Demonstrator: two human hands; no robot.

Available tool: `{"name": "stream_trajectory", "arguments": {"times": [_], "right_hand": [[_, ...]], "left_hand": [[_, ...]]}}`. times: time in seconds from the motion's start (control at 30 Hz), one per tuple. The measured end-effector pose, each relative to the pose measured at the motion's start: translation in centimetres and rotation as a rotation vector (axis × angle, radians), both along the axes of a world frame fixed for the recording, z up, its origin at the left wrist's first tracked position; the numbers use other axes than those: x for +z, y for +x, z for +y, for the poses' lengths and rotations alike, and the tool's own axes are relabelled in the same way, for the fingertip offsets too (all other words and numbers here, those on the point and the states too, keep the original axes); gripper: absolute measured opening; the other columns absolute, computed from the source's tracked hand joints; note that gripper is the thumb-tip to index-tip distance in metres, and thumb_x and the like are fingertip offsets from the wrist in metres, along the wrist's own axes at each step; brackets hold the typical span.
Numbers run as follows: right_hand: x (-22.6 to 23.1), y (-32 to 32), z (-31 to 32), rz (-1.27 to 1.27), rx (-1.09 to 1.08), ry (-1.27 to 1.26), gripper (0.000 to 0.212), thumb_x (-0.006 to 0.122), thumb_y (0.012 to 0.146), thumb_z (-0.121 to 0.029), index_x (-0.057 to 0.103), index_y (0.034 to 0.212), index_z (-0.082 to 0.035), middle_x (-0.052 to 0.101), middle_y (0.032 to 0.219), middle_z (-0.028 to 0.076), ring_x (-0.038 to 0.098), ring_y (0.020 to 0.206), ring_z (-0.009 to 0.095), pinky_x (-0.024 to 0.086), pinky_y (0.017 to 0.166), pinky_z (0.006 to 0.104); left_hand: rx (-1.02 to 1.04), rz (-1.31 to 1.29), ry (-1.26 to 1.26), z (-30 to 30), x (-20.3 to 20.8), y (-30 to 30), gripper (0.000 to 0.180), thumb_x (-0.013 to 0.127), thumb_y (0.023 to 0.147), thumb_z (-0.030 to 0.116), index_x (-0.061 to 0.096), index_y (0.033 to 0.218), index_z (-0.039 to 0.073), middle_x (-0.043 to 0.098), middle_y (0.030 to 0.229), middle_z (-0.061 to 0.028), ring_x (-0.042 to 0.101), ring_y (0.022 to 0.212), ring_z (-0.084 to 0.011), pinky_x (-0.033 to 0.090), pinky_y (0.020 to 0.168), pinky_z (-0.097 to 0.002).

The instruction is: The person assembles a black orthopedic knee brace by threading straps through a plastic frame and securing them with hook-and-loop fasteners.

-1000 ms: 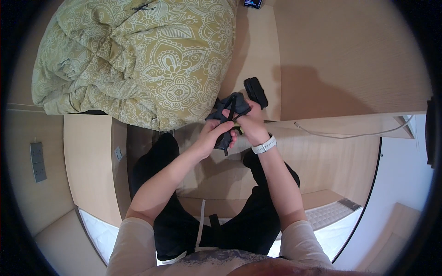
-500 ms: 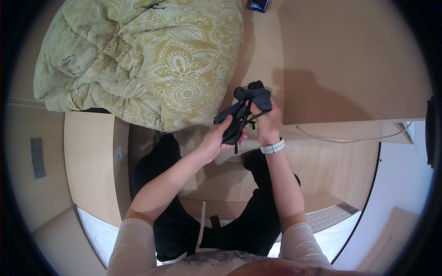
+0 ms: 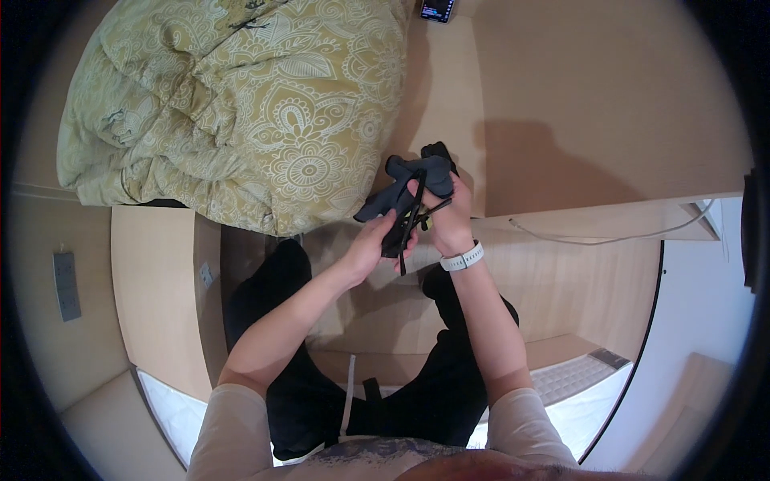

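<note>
Both hands are closed around a bundle of dark grey fabric (image 3: 429, 171) with thin black arms or rods (image 3: 411, 224) crossing it. A small yellow-green part shows between the rods; what kind of thing the whole is I cannot tell. My left hand (image 3: 370, 250) grips its lower left end, thumb on top. My right hand (image 3: 454, 215), below a white watch strap (image 3: 463, 256) at the wrist, holds the right side from beneath, its fingers partly hidden by the fabric. The bundle is held in the air beside the patterned quilt.
A bunched yellow-green quilt (image 3: 297, 120) with white patterns fills the upper left. A phone (image 3: 436, 9) lies at the top on the pale wooden surface. At right stands a large wooden panel (image 3: 593, 88) with a loose cable (image 3: 593, 239) below it; a wooden cabinet (image 3: 156, 280) is at left.
In the picture, both hands and the bundle have shifted slightly left. The quilt and phone have shifted left too. Both hands keep their hold.
</note>
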State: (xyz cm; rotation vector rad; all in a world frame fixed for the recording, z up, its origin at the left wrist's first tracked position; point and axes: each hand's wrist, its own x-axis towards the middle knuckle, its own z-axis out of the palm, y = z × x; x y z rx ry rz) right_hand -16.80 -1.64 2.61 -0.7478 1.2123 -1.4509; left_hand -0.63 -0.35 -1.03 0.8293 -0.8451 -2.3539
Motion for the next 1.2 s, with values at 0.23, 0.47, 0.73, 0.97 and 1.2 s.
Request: {"name": "stream_trajectory", "arguments": {"times": [0.23,0.47,0.73,0.97,1.2], "right_hand": [[-1.2,-0.1,0.0,0.001,0.081,0.078,0.023,0.076,0.084,-0.001,0.067,0.105,-0.002,0.068,0.097,-0.001,0.061,0.089,0.009,0.049,0.081,0.0258],[0.1,-0.7,-0.1,0.027,0.091,0.033,0.020,0.073,0.082,0.004,0.067,0.101,-0.001,0.069,0.092,0.001,0.062,0.085,0.009,0.051,0.079,0.0263],[-1.0,0.0,0.0,0.058,0.129,0.146,0.019,0.071,0.082,0.004,0.066,0.099,0.000,0.069,0.090,0.000,0.063,0.083,0.009,0.052,0.079,0.0256],[0.4,-0.7,0.0,0.028,0.007,0.022,0.021,0.071,0.081,0.006,0.066,0.101,0.001,0.068,0.090,0.001,0.063,0.086,0.009,0.053,0.078,0.0251],[0.7,0.1,0.0,0.069,0.166,0.099,0.020,0.073,0.080,0.005,0.067,0.099,0.000,0.068,0.092,-0.001,0.062,0.086,0.010,0.051,0.079,0.0263]], "left_hand": [[0.045,-0.131,-0.094,-0.4,-0.5,-0.3,0.051,0.025,0.107,0.037,0.058,0.102,-0.002,0.063,0.082,-0.0088,0.058,0.064,-0.0170,0.048,0.059,-0.0309],[0.076,-0.138,-0.032,0.0,0.0,-0.3,0.054,0.023,0.105,0.038,0.058,0.100,-0.002,0.064,0.083,-0.0126,0.059,0.062,-0.0191,0.052,0.056,-0.0341],[0.096,-0.079,0.001,-0.1,-0.9,0.1,0.051,0.025,0.105,0.036,0.058,0.101,-0.002,0.064,0.083,-0.0132,0.060,0.061,-0.0204,0.052,0.053,-0.0336],[0.014,-0.113,-0.064,-0.3,0.5,-0.3,0.048,0.025,0.104,0.033,0.057,0.101,-0.003,0.065,0.082,-0.0144,0.060,0.061,-0.0210,0.051,0.052,-0.0336],[0.100,-0.071,-0.046,-0.1,0.2,0.0,0.050,0.025,0.105,0.036,0.057,0.101,-0.003,0.065,0.082,-0.0142,0.060,0.062,-0.0208,0.051,0.052,-0.0340]]}}
